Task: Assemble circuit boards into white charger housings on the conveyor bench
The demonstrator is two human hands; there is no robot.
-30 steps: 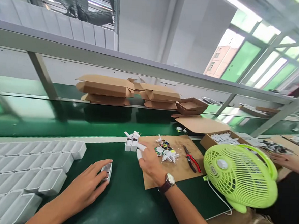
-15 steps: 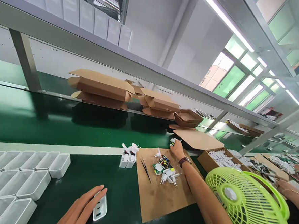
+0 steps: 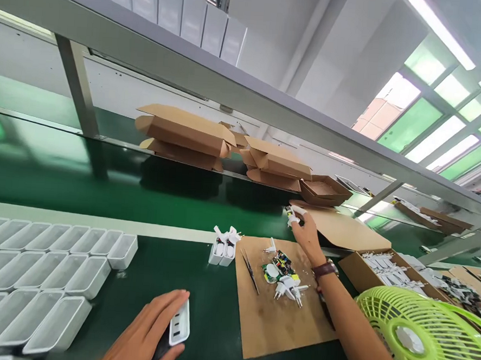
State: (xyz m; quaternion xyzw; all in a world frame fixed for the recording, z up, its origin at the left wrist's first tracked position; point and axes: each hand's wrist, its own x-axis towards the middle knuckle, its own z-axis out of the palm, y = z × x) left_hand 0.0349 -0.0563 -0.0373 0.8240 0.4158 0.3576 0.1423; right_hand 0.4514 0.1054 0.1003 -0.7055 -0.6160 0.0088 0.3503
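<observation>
My left hand [image 3: 154,327] is curled around a white plastic housing with dark slots [image 3: 180,323] at the lower middle, thumb on one side and fingers on the other. Farther off, beyond the brown cardboard sheet [image 3: 251,333], my right hand [image 3: 307,233] grips a small white and green part [image 3: 294,215] over the green surface. On the sheet lie tweezers [image 3: 250,271], circuit boards [image 3: 280,265] and several white plug pieces [image 3: 290,289]. Two filled white housings [image 3: 222,250] stand upright left of the sheet.
Rows of open white housings [image 3: 88,276] fill the left. Cardboard boxes [image 3: 186,136] lie beyond the green belt. At right are a box of white parts [image 3: 357,268] and a green fan [image 3: 410,337]. A metal beam [image 3: 230,73] crosses above.
The view has turned, shifting the scene. My left fingers have closed around the slotted housing and tilted it. My right hand has lifted the small part it holds.
</observation>
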